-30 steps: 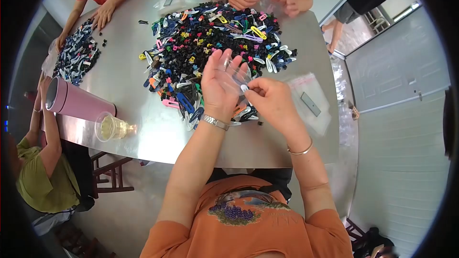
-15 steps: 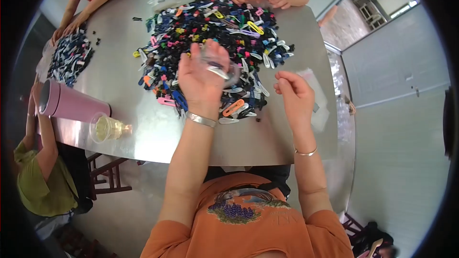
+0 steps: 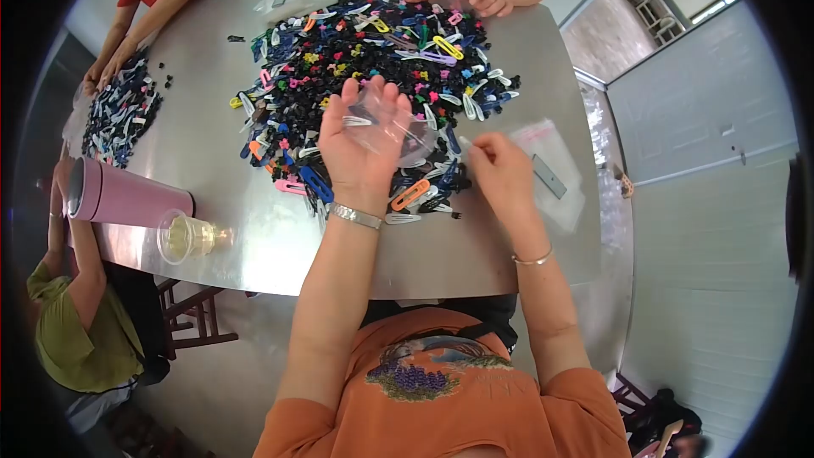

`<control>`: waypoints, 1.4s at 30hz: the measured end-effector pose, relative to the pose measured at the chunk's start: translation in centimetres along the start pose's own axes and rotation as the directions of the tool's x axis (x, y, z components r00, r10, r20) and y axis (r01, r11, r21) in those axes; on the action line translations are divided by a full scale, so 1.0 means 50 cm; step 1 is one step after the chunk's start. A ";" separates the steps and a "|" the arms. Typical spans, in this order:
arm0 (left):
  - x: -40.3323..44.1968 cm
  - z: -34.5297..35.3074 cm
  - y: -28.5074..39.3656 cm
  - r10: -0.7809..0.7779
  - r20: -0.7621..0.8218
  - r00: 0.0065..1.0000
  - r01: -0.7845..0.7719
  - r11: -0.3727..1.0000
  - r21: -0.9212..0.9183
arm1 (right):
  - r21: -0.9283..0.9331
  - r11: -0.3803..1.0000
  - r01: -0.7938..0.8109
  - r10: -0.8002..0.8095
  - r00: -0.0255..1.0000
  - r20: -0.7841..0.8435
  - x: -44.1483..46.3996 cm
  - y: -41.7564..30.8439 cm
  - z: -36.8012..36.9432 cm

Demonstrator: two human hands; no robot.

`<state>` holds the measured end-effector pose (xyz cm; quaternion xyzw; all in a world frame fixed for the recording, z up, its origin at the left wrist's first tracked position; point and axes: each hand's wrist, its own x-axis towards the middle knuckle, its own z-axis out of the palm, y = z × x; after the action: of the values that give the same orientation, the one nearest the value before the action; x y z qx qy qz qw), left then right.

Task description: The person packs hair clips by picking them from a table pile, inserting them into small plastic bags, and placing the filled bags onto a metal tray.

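Note:
My left hand (image 3: 356, 157) is palm up over the near side of a hair clip pile (image 3: 339, 55), fingers curled around a clear plastic bag (image 3: 417, 146). A white snap clip shows at the bag, by the fingers. To its right, my right hand (image 3: 504, 174) is closed in a pinch at the pile's edge, with a small pale hair clip (image 3: 464, 144) at the fingertips. An orange snap clip (image 3: 410, 195) and a blue one (image 3: 316, 184) lie near my left wrist.
Clear bags (image 3: 560, 195) with a grey metal strip (image 3: 549, 176) lie right of my right hand. At left stand a pink tumbler (image 3: 136, 193) and a plastic cup (image 3: 191, 237). Other people's hands work at a smaller clip pile (image 3: 123, 114) and at the far edge.
My right hand has moved left and down to the pile's edge, uncovering the metal strip. The bag in my left hand is spread wider, and its fingers have shifted slightly.

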<state>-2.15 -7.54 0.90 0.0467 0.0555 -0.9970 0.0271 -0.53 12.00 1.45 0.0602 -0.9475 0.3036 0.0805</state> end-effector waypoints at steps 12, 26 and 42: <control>-0.023 0.003 -0.071 0.032 -0.030 0.999 -0.026 0.980 0.195 | 0.113 0.940 0.321 -0.302 0.940 -0.160 -0.021 -0.152 -0.031; -0.002 -0.005 -0.001 -0.046 -0.003 0.999 0.045 0.996 -0.073 | -0.063 0.962 0.265 -0.268 0.963 -0.038 0.083 0.016 0.058; 0.012 -0.008 0.018 -0.034 0.048 0.998 0.036 0.998 -0.042 | 0.101 0.960 0.261 -0.268 0.961 0.065 0.113 0.020 0.051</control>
<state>-2.67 -8.40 0.37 0.0217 0.0770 -0.9967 0.0119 -6.54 10.95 -0.12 0.2019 -0.9184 0.3307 0.0805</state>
